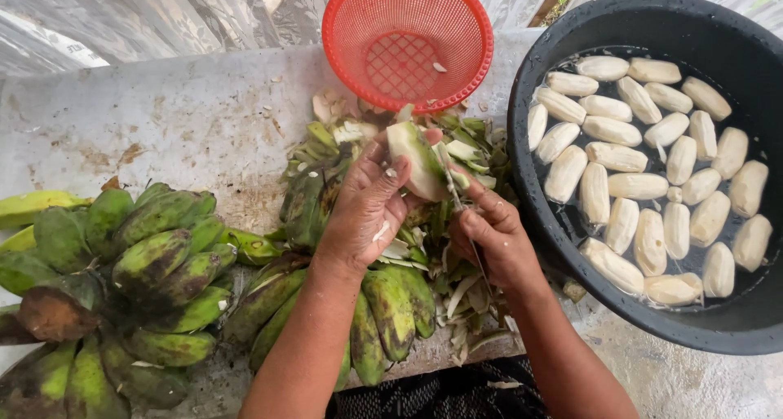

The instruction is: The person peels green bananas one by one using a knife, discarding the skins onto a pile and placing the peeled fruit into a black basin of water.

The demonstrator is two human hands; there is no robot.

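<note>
My left hand grips a partly peeled green banana, its pale flesh showing on the upper side. My right hand holds a small knife, whose blade rests against the banana's right side. Both hands hover over a heap of green peels. Several unpeeled green bananas lie just below my left wrist.
A big black basin at the right holds water and several peeled pale bananas. A red plastic basket stands at the back. A large bunch of green bananas fills the left. The worn white surface shows behind.
</note>
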